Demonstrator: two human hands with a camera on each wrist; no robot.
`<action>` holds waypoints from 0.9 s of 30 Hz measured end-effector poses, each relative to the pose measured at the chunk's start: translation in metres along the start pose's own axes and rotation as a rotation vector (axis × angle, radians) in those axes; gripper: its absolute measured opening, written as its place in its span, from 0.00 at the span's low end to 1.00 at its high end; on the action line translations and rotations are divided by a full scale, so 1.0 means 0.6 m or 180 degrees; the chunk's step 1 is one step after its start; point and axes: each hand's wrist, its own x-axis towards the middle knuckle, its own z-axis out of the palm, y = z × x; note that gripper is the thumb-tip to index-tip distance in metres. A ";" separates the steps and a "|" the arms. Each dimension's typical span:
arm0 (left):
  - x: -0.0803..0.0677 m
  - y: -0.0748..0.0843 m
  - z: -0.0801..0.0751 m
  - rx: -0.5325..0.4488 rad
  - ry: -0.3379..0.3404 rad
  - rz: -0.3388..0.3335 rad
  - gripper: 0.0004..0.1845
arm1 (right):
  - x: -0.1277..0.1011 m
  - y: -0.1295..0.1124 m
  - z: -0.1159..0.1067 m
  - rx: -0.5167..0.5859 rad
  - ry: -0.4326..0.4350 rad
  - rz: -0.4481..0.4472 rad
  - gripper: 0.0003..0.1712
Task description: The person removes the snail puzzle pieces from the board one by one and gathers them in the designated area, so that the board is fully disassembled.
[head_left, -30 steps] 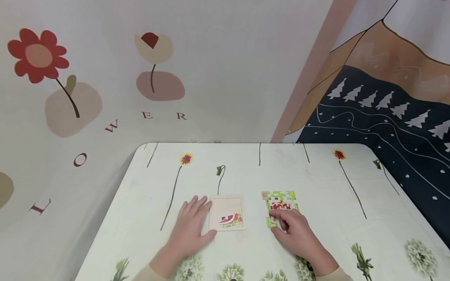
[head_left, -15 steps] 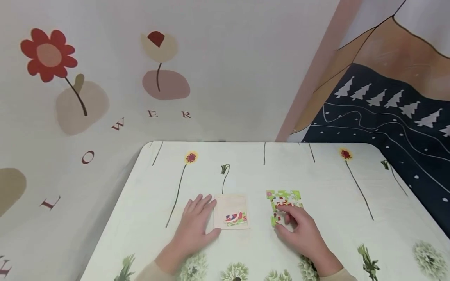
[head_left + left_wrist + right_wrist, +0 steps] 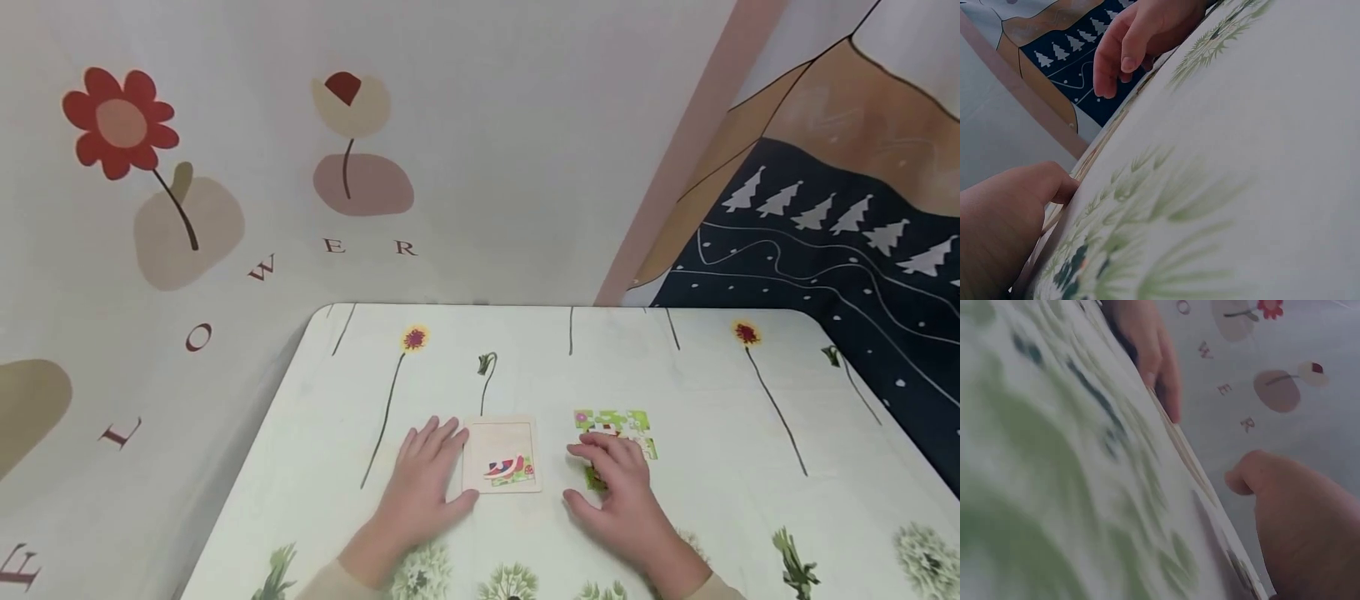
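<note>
A shallow, pale puzzle tray (image 3: pixel 491 437) lies on the table, with a few colourful jigsaw pieces (image 3: pixel 512 470) at its lower right corner. My left hand (image 3: pixel 423 492) rests along the tray's left side, fingers straight and thumb at the near left corner. Right of the tray, a cluster of green and red jigsaw pieces (image 3: pixel 628 418) lies roughly fitted together. Over this cluster's near left part is my right hand (image 3: pixel 622 496), which hides some pieces. Its fingers are loosely bent, thumb apart from them. In the left wrist view the right hand (image 3: pixel 1154 31) shows nothing held.
A white cloth (image 3: pixel 525 383) printed with flowers covers the table (image 3: pixel 697 383). Behind it hangs a pale curtain (image 3: pixel 510 167) with flower prints and letters. Dark blue fabric (image 3: pixel 825 258) with white trees is at the right.
My right hand has drawn its fingertips off the pieces and shifted slightly left, its fingers spreading. My left hand stays by the tray. The head view has swung slightly left.
</note>
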 end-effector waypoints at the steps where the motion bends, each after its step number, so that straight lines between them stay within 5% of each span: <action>1: 0.000 0.000 0.000 0.0011 0.0000 0.0003 0.41 | 0.002 -0.005 0.006 -0.0016 -0.0009 0.0007 0.30; 17: 0.002 0.001 -0.002 0.0026 -0.0046 -0.0040 0.42 | 0.034 -0.082 0.098 -0.0379 -0.0046 -0.0213 0.16; 27: 0.001 0.001 -0.004 0.0028 0.0006 0.0000 0.42 | 0.043 -0.092 0.112 -0.0626 -0.0196 0.0071 0.19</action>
